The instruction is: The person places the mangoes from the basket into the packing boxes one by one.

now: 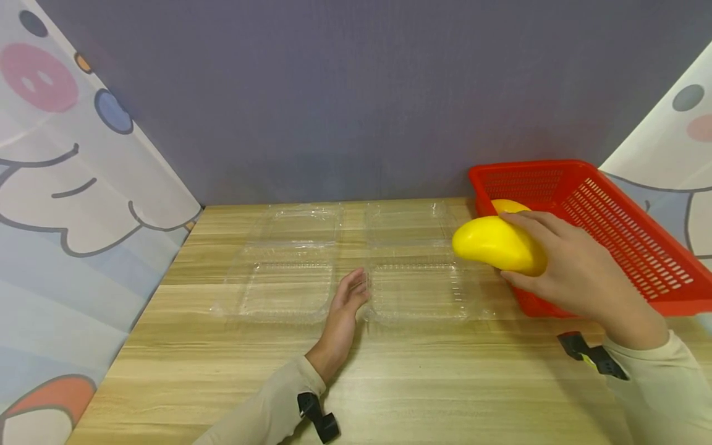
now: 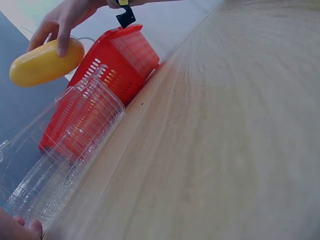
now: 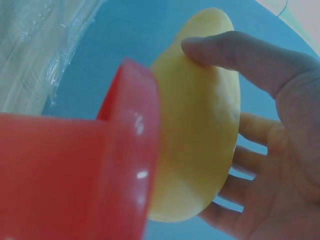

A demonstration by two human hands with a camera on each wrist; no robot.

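Note:
My right hand (image 1: 578, 266) grips a yellow toy mango (image 1: 492, 244) above the left edge of the red basket (image 1: 589, 165). In the right wrist view the thumb lies across the mango (image 3: 197, 120), with the fingers round its other side. A second yellow fruit (image 1: 508, 205), partly hidden, lies in the basket. My left hand (image 1: 346, 309) is at the left side of a clear plastic clamshell box (image 1: 417, 290), its fingers loosely bent against or close beside the wall. Another clear clamshell box (image 1: 289, 287) stands to its left. Both boxes have their lids folded back.
The boxes and basket stand on a wood-grain table (image 1: 423, 377). A grey-purple panel (image 1: 345, 99) rises behind them. Printed cartoon sheets (image 1: 78, 204) border the sides. The basket's raised rim (image 3: 132, 150) is close to the right hand.

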